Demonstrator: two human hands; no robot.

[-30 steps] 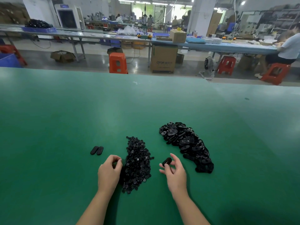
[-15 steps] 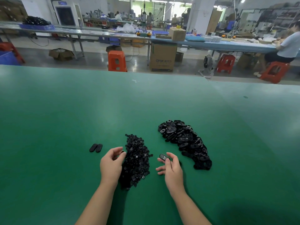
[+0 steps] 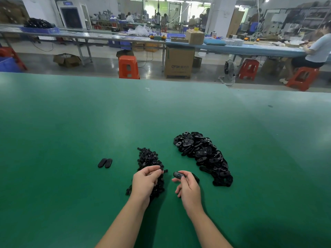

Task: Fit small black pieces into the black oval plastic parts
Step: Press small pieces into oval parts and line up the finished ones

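Note:
A heap of small black pieces [image 3: 148,159] lies on the green table [image 3: 71,131]. My left hand [image 3: 146,181] rests over the heap's near part, fingertips pinched at a small piece. To the right lies a long heap of black oval parts [image 3: 202,154]. My right hand [image 3: 188,188] holds one black oval part [image 3: 178,174] between thumb and fingers, just right of the small pieces. Two oval parts [image 3: 105,163] lie side by side apart on the left.
The green table stretches wide to the left, right and far side. Beyond its far edge are orange stools [image 3: 128,67], a cardboard box [image 3: 179,62], a long bench and a seated person [image 3: 313,51].
My left hand has slid right onto the heap of small pieces and pinched its fingers. My right hand has kept the oval part and turned it slightly.

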